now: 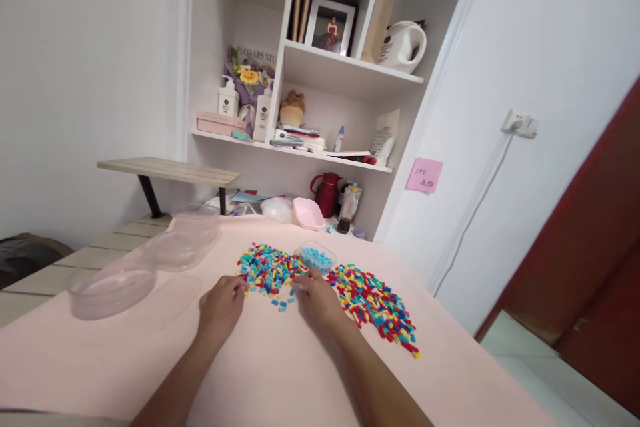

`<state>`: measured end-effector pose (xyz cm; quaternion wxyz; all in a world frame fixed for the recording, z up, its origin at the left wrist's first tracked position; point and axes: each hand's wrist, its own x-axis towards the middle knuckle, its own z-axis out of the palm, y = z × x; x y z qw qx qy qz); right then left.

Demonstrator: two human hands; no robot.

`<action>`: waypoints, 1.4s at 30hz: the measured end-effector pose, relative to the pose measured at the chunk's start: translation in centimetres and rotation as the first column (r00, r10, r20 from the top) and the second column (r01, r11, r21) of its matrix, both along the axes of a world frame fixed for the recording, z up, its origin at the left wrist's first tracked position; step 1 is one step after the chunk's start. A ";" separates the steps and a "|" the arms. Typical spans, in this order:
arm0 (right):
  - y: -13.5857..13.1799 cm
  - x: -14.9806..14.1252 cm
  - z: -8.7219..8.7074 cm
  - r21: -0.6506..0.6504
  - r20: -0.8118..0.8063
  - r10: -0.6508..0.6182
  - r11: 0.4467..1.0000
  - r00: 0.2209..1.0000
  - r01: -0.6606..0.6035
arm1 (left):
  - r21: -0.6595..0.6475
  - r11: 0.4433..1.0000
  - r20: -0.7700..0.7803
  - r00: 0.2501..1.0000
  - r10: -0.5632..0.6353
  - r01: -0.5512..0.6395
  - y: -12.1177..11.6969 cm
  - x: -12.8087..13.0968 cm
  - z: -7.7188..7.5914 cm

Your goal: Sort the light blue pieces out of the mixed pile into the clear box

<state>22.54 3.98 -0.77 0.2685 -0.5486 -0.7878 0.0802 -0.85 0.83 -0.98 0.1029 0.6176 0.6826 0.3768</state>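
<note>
Small oblong pieces in red, yellow, blue and green lie in two heaps on the pink tabletop: a left heap (270,265) and a wider right heap (375,300). Behind and between them stands a clear dish (334,255) holding light-blue pieces (316,257). My left hand (221,303) is at the near left edge of the left heap, fingers curled together. At that heap's right side is my right hand (320,297), its fingers pressed together just in front of the dish. Whatever either hand's fingers hold is too small to make out. Several loose blue pieces (283,305) lie between the hands.
Clear plastic containers (113,290) line the table's left side, with a transparent lid (165,300) lying flat nearby. A pink tray (309,213), a red jug (327,193) and a bottle (349,210) stand at the back. Left is a raised wooden shelf (170,171).
</note>
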 end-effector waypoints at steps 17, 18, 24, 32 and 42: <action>0.5 1.9 1.1 0.013 -0.045 -0.048 0.999 0.998 0.048 | 0.013 1.000 -0.021 1.000 0.001 0.000 0.1 -0.2 -0.2; 0.8 2.3 1.6 0.032 -0.065 -0.066 0.997 0.996 0.069 | 0.013 1.000 -0.021 1.000 0.000 0.001 0.1 -0.2 -0.2; 4.0 4.3 6.0 0.149 -0.299 -0.259 0.938 0.919 0.313 | 0.018 1.000 -0.018 1.000 0.008 -0.008 0.0 -0.3 -0.1; 5.8 5.6 9.6 0.028 -0.436 -0.165 0.980 0.885 0.196 | 0.021 1.000 0.005 1.000 -0.003 0.003 0.2 -0.3 -0.3; -2.9 1.9 2.3 -0.273 -0.768 -0.120 0.950 0.629 -0.153 | 0.044 0.999 0.034 0.999 0.019 -0.020 -0.4 -0.3 0.1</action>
